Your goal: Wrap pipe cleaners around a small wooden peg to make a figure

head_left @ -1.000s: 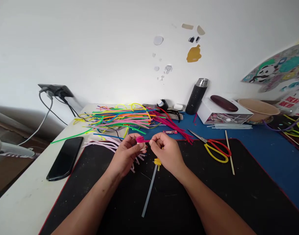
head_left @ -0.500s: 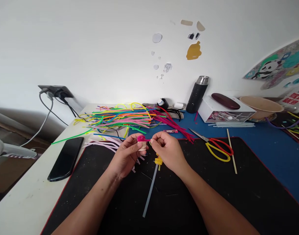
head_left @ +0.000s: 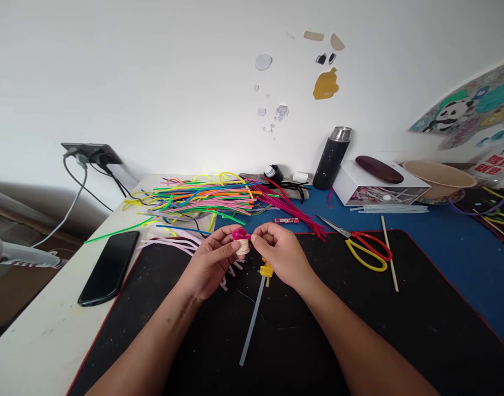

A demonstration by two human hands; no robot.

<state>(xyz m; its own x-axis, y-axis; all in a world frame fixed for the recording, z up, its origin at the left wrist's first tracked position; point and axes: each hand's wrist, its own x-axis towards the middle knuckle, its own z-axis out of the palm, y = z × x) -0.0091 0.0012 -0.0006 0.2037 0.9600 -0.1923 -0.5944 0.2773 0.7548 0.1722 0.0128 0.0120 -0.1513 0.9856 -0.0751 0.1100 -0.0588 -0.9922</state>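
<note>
Between the thumb and fingers of my left hand (head_left: 212, 258) is a small coiled pipe-cleaner piece (head_left: 243, 247), cream below and magenta on top. A short magenta pipe-cleaner end (head_left: 247, 237) runs sideways from its top into the pinched fingertips of my right hand (head_left: 280, 250). Both hands are closed and held close together above the black mat. Partly hidden under my right hand lies a yellow hot glue gun (head_left: 266, 269), with a long translucent glue stick (head_left: 252, 324) reaching toward me.
Colourful pipe cleaners (head_left: 202, 198) lie heaped at the back. Scissors (head_left: 367, 250) and a thin wooden stick (head_left: 389, 253) rest on the right. A black phone (head_left: 109, 268) is at left. Behind stand a black flask (head_left: 332, 159), a white box (head_left: 354, 184) and a bowl (head_left: 439, 179).
My right fingertips have come slightly nearer the coiled piece, so less of the magenta strand shows between the hands. The cream part is turned more into view.
</note>
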